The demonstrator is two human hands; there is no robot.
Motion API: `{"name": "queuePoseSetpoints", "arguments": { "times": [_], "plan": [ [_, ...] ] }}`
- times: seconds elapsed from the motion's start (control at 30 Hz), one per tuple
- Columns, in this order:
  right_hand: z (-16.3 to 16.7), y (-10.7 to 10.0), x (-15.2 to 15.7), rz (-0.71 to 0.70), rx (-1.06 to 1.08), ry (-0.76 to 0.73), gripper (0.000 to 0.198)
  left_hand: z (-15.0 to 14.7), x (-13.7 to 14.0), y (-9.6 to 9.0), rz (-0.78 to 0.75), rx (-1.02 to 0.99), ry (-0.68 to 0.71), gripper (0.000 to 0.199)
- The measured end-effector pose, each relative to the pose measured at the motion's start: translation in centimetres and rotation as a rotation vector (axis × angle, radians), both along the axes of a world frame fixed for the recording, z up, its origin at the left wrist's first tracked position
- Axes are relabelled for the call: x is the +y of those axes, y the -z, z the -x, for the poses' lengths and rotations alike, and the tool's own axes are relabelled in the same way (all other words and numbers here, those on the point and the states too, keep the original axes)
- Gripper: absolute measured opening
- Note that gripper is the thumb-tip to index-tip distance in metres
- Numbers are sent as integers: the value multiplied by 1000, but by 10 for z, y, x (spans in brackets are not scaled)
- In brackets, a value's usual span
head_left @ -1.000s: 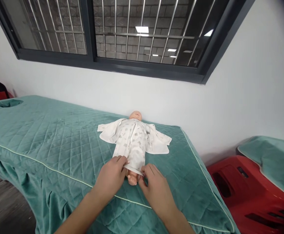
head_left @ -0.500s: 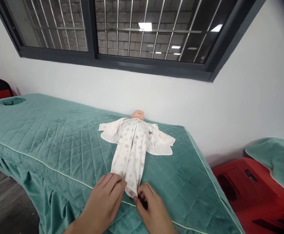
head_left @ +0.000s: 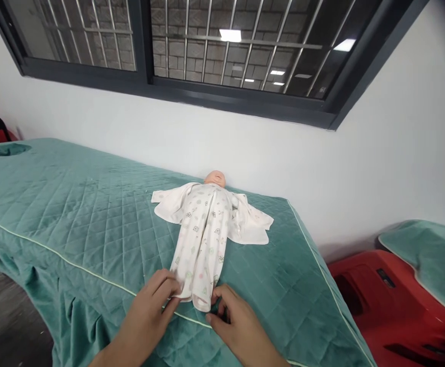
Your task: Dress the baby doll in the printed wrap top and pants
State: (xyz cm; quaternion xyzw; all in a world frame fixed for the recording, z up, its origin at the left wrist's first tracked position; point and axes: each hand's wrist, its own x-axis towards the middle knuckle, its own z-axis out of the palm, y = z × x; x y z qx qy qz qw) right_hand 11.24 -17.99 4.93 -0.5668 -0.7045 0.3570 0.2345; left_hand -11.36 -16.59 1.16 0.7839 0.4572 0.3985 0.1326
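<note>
A baby doll (head_left: 215,178) lies on its back on the green quilted bed, its bare head near the wall. White printed baby trousers (head_left: 196,244) stretch from its chest towards me, legs side by side. A white baby jacket (head_left: 251,224) spreads out on both sides of the doll, sleeves outward. My left hand (head_left: 151,308) is closed on the left leg cuff, thumb below and fingers above. At the right leg cuff, my right hand (head_left: 240,318) has its fingers curled and thumb at the hem's corner. The doll's body is mostly hidden under the cloth.
The green quilted bed cover (head_left: 104,214) has a face hole (head_left: 8,149) at the far left. A red plastic chair (head_left: 394,290) with a green cloth (head_left: 428,255) stands at the right. Behind the bed are a white wall and a barred window (head_left: 230,56).
My left hand has moved left with the left trouser cuff, and the two leg ends now lie apart. My right hand stays by the right cuff. The view has shifted slightly.
</note>
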Motion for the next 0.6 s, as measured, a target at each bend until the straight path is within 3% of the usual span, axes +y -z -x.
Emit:
{"name": "queuePoseSetpoints", "arguments": {
  "times": [0.23, 0.4, 0.5, 0.6],
  "plan": [
    [-2, 9, 6, 90, 46, 35, 8, 7, -4, 11, -177, -4, 69, 20],
    [-18, 17, 20, 115, 232, -30, 14, 17, 9, 9, 6, -202, 87, 14],
    [-31, 22, 44, -118, 211, 74, 21, 23, 49, 7, 70, -236, -38, 20],
    [-38, 27, 81, -429, 21, 171, 29, 23, 107, 10, -59, -51, -187, 26]
  ]
}}
